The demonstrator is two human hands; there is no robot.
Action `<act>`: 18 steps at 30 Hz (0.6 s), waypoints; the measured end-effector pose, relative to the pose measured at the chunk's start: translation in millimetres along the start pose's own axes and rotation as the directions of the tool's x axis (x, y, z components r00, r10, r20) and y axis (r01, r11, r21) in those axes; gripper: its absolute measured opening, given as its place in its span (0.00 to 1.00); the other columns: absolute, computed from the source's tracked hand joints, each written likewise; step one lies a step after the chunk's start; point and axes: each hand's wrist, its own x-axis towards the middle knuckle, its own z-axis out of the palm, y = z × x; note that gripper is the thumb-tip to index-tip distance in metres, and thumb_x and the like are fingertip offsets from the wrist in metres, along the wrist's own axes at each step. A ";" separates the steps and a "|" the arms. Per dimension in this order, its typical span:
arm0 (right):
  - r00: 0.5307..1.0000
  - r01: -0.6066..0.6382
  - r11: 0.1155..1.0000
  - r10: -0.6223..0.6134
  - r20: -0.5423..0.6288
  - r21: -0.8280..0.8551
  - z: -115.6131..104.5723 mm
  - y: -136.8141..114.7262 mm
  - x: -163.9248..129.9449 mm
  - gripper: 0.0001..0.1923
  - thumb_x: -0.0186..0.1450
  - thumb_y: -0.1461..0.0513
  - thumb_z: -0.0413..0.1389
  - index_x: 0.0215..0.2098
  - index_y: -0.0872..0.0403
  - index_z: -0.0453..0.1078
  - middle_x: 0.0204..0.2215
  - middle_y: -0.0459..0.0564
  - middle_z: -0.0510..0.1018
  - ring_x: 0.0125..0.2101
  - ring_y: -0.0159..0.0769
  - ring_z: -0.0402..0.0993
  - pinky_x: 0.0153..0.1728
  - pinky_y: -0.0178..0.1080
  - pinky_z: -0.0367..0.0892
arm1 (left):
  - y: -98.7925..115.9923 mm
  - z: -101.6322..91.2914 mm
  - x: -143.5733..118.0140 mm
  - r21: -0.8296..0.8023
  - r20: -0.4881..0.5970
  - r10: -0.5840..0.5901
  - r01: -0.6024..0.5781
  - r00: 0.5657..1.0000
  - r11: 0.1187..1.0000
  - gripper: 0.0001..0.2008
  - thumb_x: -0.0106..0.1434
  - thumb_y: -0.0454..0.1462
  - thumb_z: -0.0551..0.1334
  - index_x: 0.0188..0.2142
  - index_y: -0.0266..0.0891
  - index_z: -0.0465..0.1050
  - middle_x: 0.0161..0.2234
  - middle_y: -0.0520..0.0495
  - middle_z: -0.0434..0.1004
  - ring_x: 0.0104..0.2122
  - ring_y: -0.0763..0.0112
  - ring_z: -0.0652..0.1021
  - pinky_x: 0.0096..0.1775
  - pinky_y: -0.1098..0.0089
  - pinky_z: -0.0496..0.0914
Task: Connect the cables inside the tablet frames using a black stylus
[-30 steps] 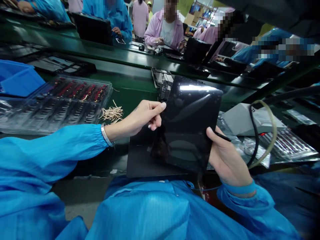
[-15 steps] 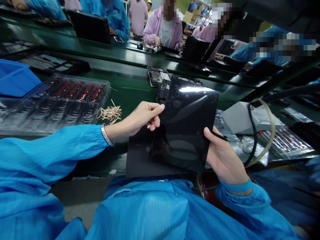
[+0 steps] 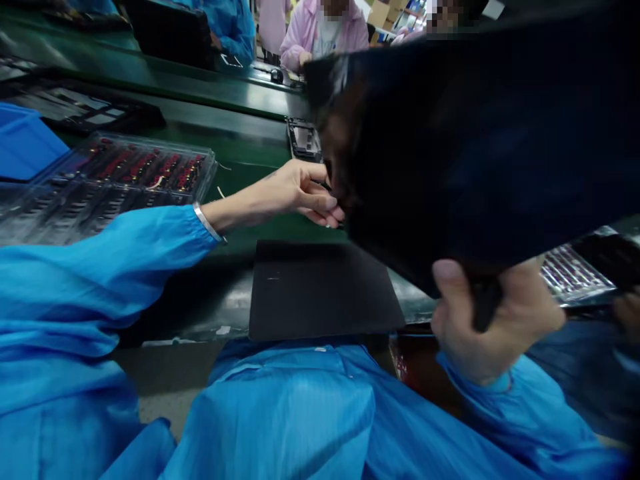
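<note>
A glossy black tablet screen (image 3: 450,153) is raised and tilted close to the camera, filling much of the upper right. My right hand (image 3: 493,320) grips its lower edge, thumb in front; a dark stick-like piece shows between thumb and fingers, too blurred to name. At the screen's left edge, my left hand (image 3: 313,193) has its thumb and fingers closed on the rim, some fingertips hidden. Finger reflections show in the gloss. Below both hands, a flat black mat (image 3: 323,290) lies at the table's front edge.
Clear plastic trays (image 3: 150,167) of small red and black parts lie at left, beside a blue bin (image 3: 30,143). An open device housing (image 3: 304,139) sits behind my left hand. Another tray (image 3: 575,273) is at right. Co-workers sit across the green bench (image 3: 220,127).
The screen has risen off the mat towards the camera and right, turning as it went. My right hand moved with it; my left hand shifted slightly up and right. The mat is now uncovered.
</note>
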 end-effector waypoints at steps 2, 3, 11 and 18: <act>0.956 0.293 0.945 -0.288 0.055 -0.146 5.5 0.8 -6.5 0.30 0.70 0.68 0.57 0.67 0.41 0.64 0.59 0.44 0.77 0.55 0.46 0.79 0.60 0.45 0.75 | -7.6 -20.1 3.8 0.072 0.074 -0.050 0.044 0.996 0.996 0.22 0.58 0.41 0.74 0.49 0.34 0.77 0.42 0.40 0.85 0.40 0.63 0.84 0.43 0.67 0.79; 0.910 0.415 0.885 -0.407 0.080 -0.211 9.9 3.4 -10.4 0.29 0.69 0.68 0.58 0.67 0.46 0.66 0.58 0.48 0.78 0.54 0.46 0.79 0.59 0.45 0.76 | -11.6 -30.9 4.3 0.116 0.082 -0.092 0.082 0.992 0.990 0.25 0.57 0.42 0.75 0.52 0.35 0.77 0.43 0.40 0.84 0.41 0.62 0.84 0.44 0.66 0.79; 0.760 0.633 0.689 -0.465 0.453 -0.354 36.5 28.9 -41.8 0.17 0.72 0.70 0.50 0.55 0.62 0.74 0.56 0.62 0.79 0.59 0.51 0.75 0.58 0.52 0.74 | -29.6 -46.7 -12.0 0.493 -0.011 -0.183 0.165 0.983 0.854 0.21 0.68 0.46 0.62 0.56 0.39 0.76 0.43 0.44 0.84 0.43 0.62 0.83 0.47 0.64 0.75; 0.799 0.458 0.886 -0.372 0.472 -0.077 14.2 20.5 -5.0 0.28 0.74 0.48 0.48 0.60 0.58 0.70 0.42 0.59 0.80 0.42 0.42 0.79 0.39 0.43 0.76 | -50.6 25.4 -41.2 0.902 -0.002 -0.079 0.036 0.997 0.430 0.19 0.76 0.44 0.50 0.49 0.36 0.75 0.44 0.43 0.76 0.43 0.62 0.75 0.45 0.64 0.68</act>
